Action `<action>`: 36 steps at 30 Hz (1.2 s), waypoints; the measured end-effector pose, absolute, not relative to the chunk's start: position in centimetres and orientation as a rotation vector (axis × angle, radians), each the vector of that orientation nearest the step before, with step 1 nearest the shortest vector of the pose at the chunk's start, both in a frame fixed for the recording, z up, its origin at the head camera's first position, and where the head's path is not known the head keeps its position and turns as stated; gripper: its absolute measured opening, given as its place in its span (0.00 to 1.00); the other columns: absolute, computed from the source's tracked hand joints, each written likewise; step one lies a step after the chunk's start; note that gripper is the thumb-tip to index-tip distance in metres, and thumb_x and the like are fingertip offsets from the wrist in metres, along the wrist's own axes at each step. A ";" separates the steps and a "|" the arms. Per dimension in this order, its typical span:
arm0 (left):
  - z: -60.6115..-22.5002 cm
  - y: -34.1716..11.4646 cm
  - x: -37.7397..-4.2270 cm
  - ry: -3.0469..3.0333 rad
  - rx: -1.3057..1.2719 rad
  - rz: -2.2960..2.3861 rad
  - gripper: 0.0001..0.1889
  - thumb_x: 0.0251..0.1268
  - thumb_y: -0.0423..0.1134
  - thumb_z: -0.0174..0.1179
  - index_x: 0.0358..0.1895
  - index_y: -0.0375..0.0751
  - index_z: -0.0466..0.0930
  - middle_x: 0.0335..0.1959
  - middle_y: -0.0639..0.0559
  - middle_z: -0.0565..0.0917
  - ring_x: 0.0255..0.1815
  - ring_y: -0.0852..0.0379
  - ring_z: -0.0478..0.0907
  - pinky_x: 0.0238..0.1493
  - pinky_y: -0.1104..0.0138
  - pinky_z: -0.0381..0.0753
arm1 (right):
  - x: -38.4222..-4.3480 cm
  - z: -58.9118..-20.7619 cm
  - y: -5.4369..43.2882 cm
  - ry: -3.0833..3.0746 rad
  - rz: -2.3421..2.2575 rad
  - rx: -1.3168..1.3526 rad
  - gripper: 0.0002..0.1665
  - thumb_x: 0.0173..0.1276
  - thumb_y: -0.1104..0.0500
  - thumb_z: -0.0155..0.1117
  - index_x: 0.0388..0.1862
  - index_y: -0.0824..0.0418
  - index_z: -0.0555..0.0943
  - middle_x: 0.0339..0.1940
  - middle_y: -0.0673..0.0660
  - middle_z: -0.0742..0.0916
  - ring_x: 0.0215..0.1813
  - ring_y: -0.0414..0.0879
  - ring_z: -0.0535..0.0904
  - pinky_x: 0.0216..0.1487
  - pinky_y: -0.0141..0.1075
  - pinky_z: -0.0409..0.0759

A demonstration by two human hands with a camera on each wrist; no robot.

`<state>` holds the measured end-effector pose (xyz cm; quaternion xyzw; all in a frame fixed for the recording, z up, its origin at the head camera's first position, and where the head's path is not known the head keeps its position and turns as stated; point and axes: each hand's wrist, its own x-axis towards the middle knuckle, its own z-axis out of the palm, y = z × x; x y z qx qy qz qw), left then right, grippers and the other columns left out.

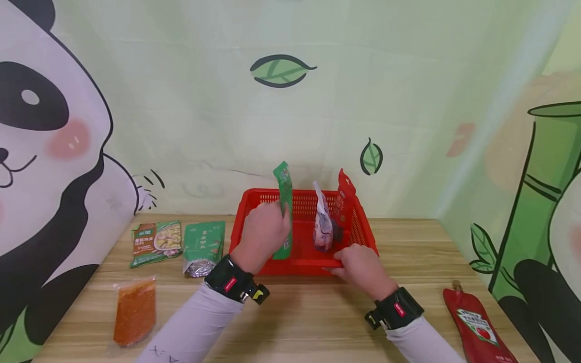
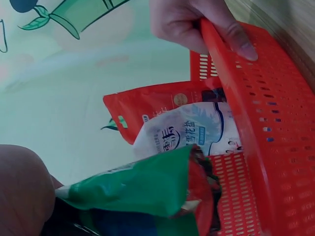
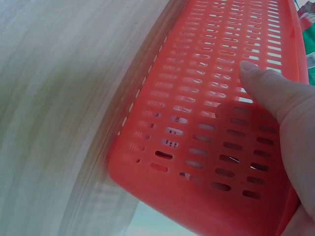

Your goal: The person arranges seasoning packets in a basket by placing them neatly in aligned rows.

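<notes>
My left hand [image 1: 264,233] grips a green food pouch [image 1: 285,189] on edge over the left part of a red plastic basket [image 1: 299,267]. In the left wrist view the pouch [image 2: 142,184] hangs tilted, with a red and dark lower end. My right hand [image 1: 363,266] grips the basket's near rim toward the right; its thumb [image 3: 266,88] lies on the outer slotted wall in the right wrist view. Inside the basket, a white and blue pouch [image 1: 323,227] and a red pouch [image 1: 345,201] stand upright on the right side.
On the table left of the basket lie a green pouch with a food picture [image 1: 156,242] and a green and silver pouch [image 1: 204,247]. A clear bag of orange contents [image 1: 135,312] is nearer me. A red spouted ketchup pouch [image 1: 478,325] lies far right. A printed backdrop [image 1: 190,126] rises behind.
</notes>
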<state>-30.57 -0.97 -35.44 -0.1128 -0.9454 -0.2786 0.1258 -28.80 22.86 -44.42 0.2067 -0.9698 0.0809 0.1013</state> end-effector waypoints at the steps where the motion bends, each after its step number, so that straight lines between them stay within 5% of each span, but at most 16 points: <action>1: -35.4 -0.8 -30.9 -2.782 -0.310 -0.820 0.18 0.77 0.47 0.55 0.26 0.42 0.72 0.12 0.51 0.74 0.11 0.56 0.73 0.17 0.71 0.71 | -28.8 -44.4 22.9 -2.856 0.230 0.619 0.13 0.55 0.47 0.82 0.23 0.51 0.86 0.16 0.43 0.82 0.22 0.38 0.70 0.29 0.31 0.71; 14: -35.6 1.0 -36.3 -3.044 -0.126 -0.894 0.13 0.76 0.45 0.55 0.34 0.39 0.77 0.21 0.46 0.81 0.22 0.51 0.81 0.22 0.67 0.79 | -28.9 -44.1 22.6 -2.902 0.223 0.592 0.12 0.56 0.49 0.82 0.25 0.52 0.87 0.16 0.44 0.81 0.23 0.40 0.72 0.31 0.33 0.74; 24: -36.6 1.2 -38.9 -3.190 -0.008 -1.301 0.11 0.74 0.37 0.55 0.51 0.34 0.78 0.44 0.40 0.84 0.40 0.45 0.82 0.44 0.56 0.88 | -28.8 -44.4 22.7 -2.926 0.212 0.572 0.13 0.56 0.47 0.81 0.24 0.51 0.86 0.15 0.43 0.80 0.22 0.39 0.71 0.30 0.32 0.72; 36: -37.5 2.6 -40.2 -3.194 0.090 -1.344 0.13 0.74 0.36 0.59 0.54 0.33 0.77 0.48 0.39 0.83 0.44 0.43 0.83 0.48 0.49 0.88 | -29.0 -44.7 22.7 -2.908 0.214 0.581 0.14 0.56 0.47 0.82 0.22 0.51 0.85 0.15 0.43 0.80 0.22 0.39 0.71 0.29 0.32 0.71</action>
